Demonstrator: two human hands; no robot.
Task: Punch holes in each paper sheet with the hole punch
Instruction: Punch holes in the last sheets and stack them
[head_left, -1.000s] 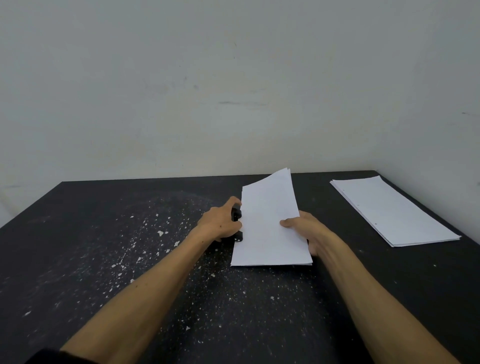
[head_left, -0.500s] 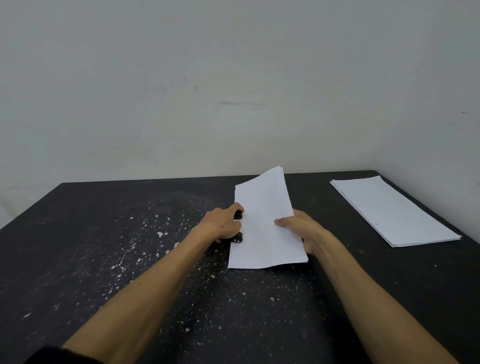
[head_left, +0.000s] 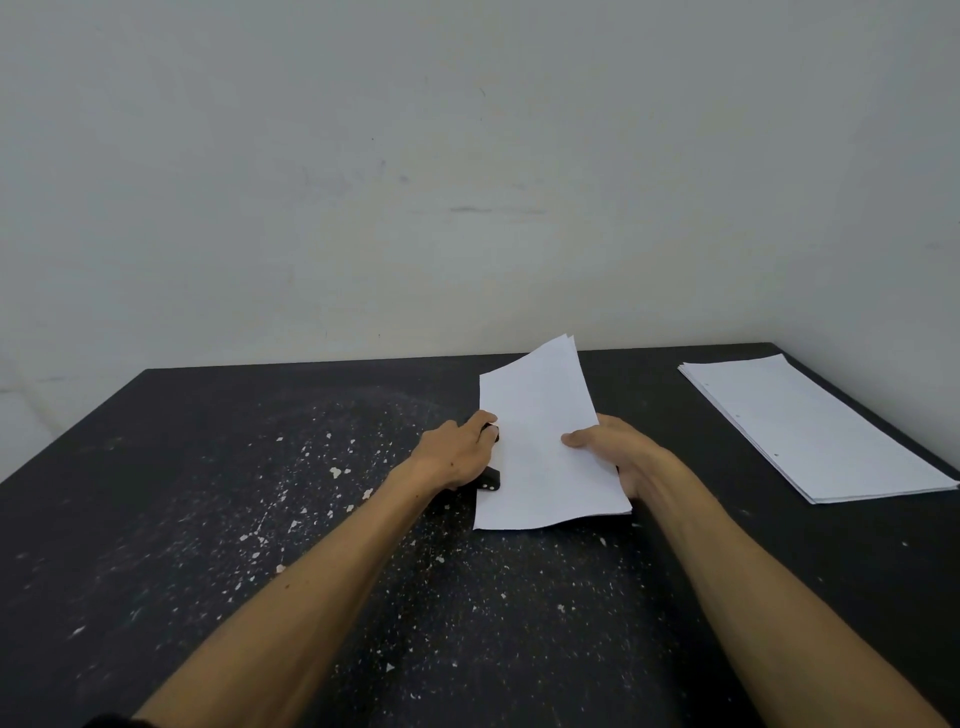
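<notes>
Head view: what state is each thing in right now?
Held sheets: far end lifted, left edge at the punch.
Punch: black, mostly hidden under the left hand.
Left hand: resting on the punch.
Right hand: gripping the sheets' right edge.
Stack: flat, holes visible.

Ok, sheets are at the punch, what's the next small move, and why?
Probably press down with the left hand on the hole punch: the sheets, gripped by the right hand, already meet it at their left edge.
</notes>
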